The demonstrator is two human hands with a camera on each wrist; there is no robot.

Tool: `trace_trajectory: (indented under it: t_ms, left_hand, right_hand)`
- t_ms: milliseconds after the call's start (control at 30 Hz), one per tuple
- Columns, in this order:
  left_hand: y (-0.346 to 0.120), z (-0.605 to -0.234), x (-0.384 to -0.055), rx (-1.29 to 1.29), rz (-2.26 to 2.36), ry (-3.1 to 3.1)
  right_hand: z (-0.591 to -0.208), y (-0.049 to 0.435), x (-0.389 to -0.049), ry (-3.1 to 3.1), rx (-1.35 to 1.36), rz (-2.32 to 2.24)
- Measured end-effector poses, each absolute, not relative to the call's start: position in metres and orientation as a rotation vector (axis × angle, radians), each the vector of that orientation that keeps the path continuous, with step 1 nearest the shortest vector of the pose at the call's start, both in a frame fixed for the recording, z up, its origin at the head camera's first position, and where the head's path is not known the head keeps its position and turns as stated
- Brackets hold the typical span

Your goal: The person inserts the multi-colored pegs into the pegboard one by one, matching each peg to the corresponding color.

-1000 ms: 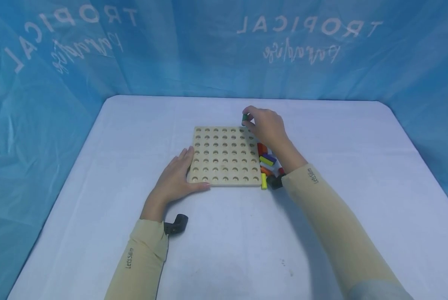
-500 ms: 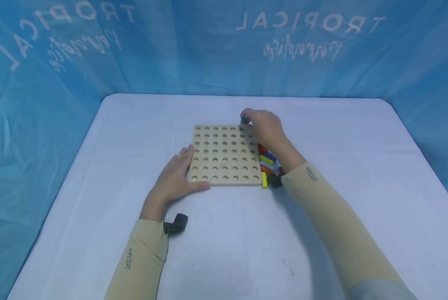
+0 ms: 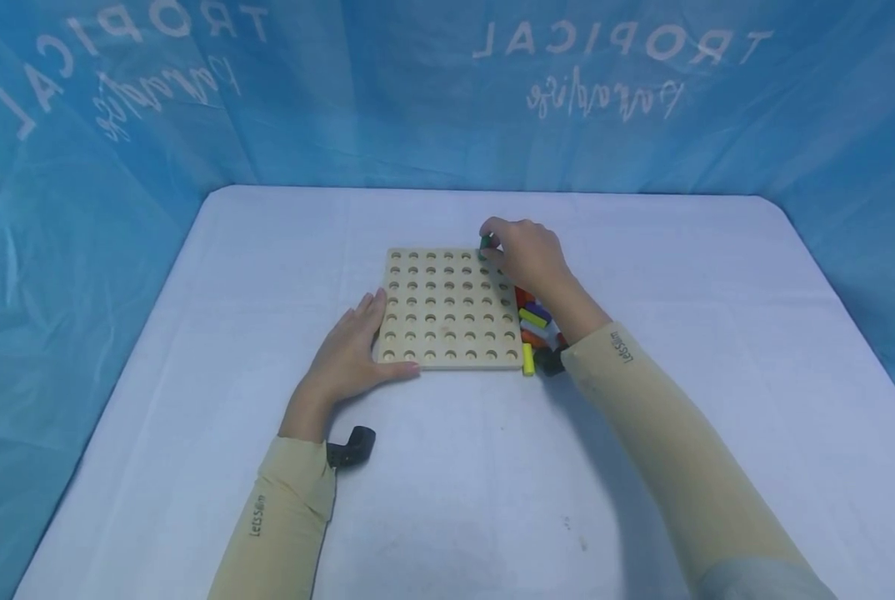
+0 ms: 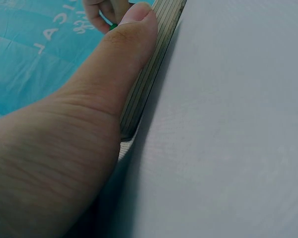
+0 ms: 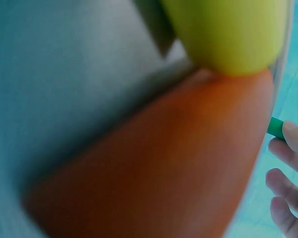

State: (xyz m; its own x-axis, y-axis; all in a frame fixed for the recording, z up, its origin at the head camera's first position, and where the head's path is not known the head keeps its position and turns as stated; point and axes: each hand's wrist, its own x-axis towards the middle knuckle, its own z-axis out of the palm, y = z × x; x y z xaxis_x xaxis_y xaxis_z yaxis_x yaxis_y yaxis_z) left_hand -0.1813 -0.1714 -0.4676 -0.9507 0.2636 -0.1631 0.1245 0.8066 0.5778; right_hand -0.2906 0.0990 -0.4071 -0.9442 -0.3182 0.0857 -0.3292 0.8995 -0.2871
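Observation:
A pale wooden pegboard (image 3: 440,327) with rows of round holes lies flat on the white-covered table. My left hand (image 3: 348,348) rests at its near left corner, fingers along the left side and thumb stretched along the front edge. In the left wrist view that thumb (image 4: 114,64) lies against the board's layered edge. Over the far right part of the board, my right hand (image 3: 530,254) pinches a small green peg (image 3: 485,242) between thumb and fingertips, its lower end right at a far-row hole. The right wrist view shows the green peg (image 5: 275,128) upright beyond the loose pegs.
Loose pegs lie along the board's right side, among them a yellow peg (image 3: 528,359), an orange peg (image 3: 533,339) and a purple peg (image 3: 539,311). Black wrist cameras stick out near both cuffs. A blue printed sheet (image 3: 432,108) hangs behind the table (image 3: 447,500).
My right hand has lowered the green peg slightly, and a little to the left, onto the board's far row. The left hand stays where it was. The head view has tilted slightly.

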Motion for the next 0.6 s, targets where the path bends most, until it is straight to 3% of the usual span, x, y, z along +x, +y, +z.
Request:
trace_trajectory:
  t_ms: [600]
  left_hand:
    - [-0.1717,-0.4683,-0.1812,0.318,0.872,2.768]
  right_hand:
    - [-0.4064,0.0976,-0.2935,-3.07,0.505,0.438]
